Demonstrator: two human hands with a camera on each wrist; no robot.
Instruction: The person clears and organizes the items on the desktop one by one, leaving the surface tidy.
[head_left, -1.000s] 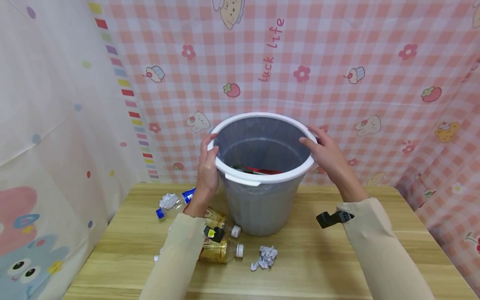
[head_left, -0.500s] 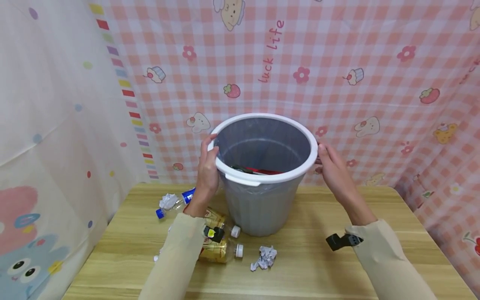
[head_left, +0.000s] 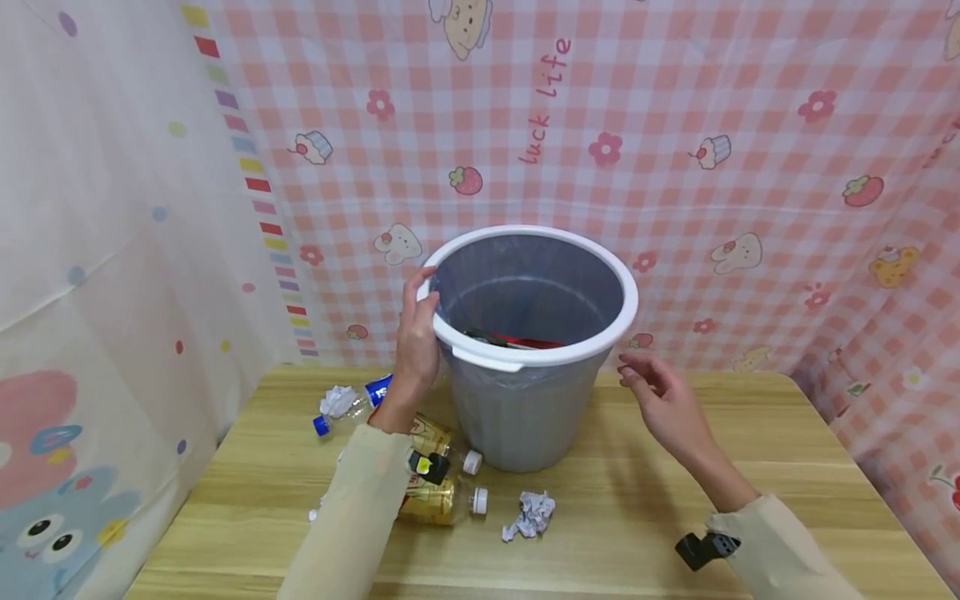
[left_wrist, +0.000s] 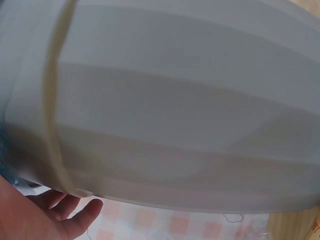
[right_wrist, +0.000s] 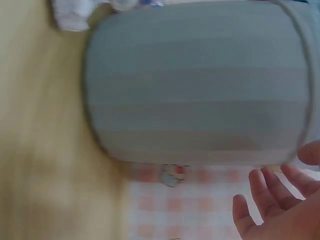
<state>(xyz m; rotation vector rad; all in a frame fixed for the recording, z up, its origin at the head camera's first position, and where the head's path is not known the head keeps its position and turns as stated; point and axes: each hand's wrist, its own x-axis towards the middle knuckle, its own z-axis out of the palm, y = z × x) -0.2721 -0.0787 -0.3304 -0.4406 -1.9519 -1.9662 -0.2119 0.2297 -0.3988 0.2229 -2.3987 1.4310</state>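
A grey trash can [head_left: 525,408] with a white rim stands upright on the table, lined with a clear plastic bag. Some red and dark green things [head_left: 517,340] show low inside it; their kind is unclear. My left hand [head_left: 416,346] grips the rim at its left side. In the left wrist view, the fingers [left_wrist: 85,217] are by the can's ribbed wall. To the right of the can, below rim height, my right hand [head_left: 667,408] hangs apart from it, fingers loosely bent and holding nothing. The right wrist view shows those fingers [right_wrist: 270,195] near the can's upper edge.
Two bottles with gold labels [head_left: 431,500] and white caps lie under the left forearm. Further left are a blue-capped clear bottle [head_left: 356,412] and crumpled paper [head_left: 337,402]. Another paper ball [head_left: 531,515] lies before the can. A checked curtain [head_left: 720,208] hangs behind the table.
My right hand has let go of the rim and moved down and away to the right. The left hand and the trash can have stayed in place.
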